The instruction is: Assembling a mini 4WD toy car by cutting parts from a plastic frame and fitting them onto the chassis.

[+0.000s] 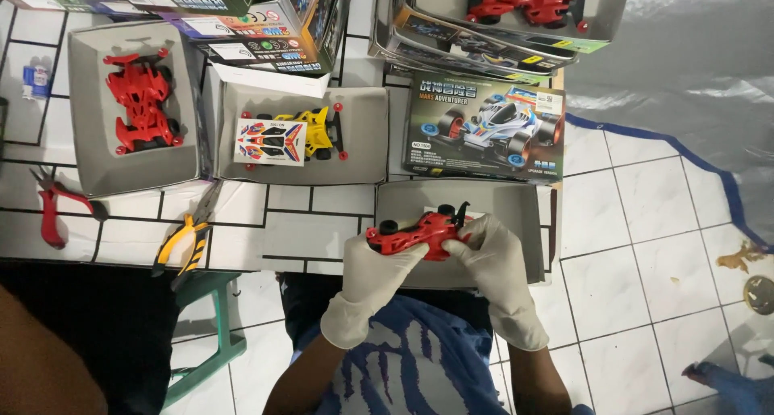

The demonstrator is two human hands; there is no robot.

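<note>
A red toy race car [415,233] with black wheels is held over an open grey box tray [516,213] in front of me. My left hand [367,282], in a white glove, grips the car's left end from below. Gloved the same way, my right hand [492,262] clasps the car's right end, near its rear wheels. Both hands are closed around the car body.
A red car [143,101] lies in a grey tray at left; a yellow car [318,131] with a sticker sheet [271,141] fills the middle tray. A printed car box [484,125], red-handled pliers [52,209], yellow-handled pliers [189,238] and a green stool [205,334] are nearby.
</note>
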